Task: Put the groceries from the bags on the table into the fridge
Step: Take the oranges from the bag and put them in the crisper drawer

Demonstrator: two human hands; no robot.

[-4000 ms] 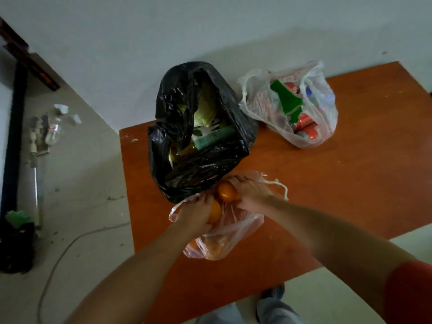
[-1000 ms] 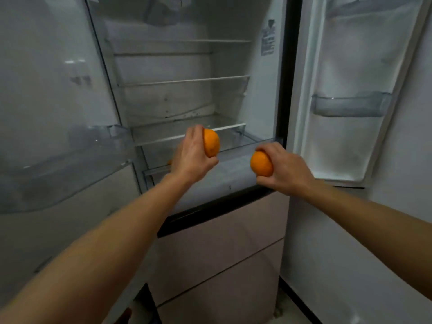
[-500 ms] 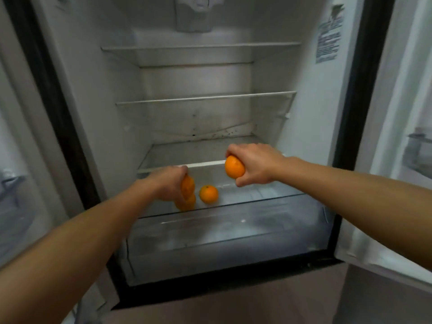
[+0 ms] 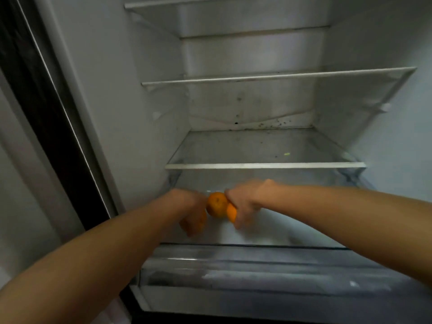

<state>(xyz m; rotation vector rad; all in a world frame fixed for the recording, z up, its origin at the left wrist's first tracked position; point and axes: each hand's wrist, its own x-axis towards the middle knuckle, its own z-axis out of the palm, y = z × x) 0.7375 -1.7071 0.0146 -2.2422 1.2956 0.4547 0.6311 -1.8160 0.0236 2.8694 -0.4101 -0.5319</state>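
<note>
Both my hands reach into the open fridge, down in the clear bottom drawer (image 4: 245, 258) under the lowest glass shelf (image 4: 264, 165). My right hand (image 4: 245, 204) grips an orange (image 4: 232, 215), of which only a sliver shows under the fingers. My left hand (image 4: 190, 210) is blurred, its fingers curled over another orange (image 4: 203, 221) low in the drawer. A third orange (image 4: 216, 206) lies between the two hands and touches both. The bags and the table are out of view.
The fridge's white walls enclose the hands. A middle shelf (image 4: 268, 77) and a top shelf (image 4: 210, 4) above hold nothing. The dark door seal (image 4: 46, 113) runs down the left side. A small green scrap (image 4: 287, 154) lies on the lowest glass shelf.
I stepped closer to the fridge. Both hands moved down under the lowest shelf into the drawer, and my right hand brought its orange beside the one lying there.
</note>
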